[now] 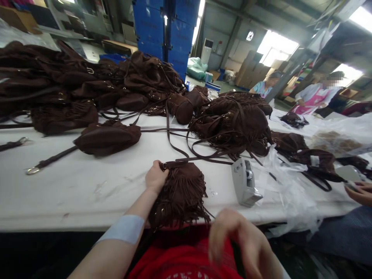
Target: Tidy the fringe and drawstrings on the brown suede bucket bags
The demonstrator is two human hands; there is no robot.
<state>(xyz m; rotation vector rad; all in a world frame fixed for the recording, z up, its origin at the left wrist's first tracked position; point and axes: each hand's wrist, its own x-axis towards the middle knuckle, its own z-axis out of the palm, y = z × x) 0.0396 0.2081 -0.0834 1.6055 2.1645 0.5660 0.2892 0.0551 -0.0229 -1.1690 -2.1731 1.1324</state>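
Note:
A dark brown fringed handbag (pixel 184 186) lies at the near edge of the white table, its fringe hanging toward me. My left hand (pixel 157 176) is closed on the bag's upper left corner, near the strap fitting. Over the table edge, to the right of the bag, my right hand (pixel 232 232) is in the air and smeared by motion, so its fingers are unclear. Beyond the bag, a long brown strap (pixel 203 158) runs across the table. A grey-white dispenser-like device (pixel 245 182) stands to the right of the bag.
Brown bags are heaped along the back of the white table (pixel 116 186), with a fringed pile (pixel 232 120) at centre right. Clear plastic wrapping (pixel 290 190) hangs over the right front edge. Another person's hand (pixel 360 192) is at far right; two people stand behind.

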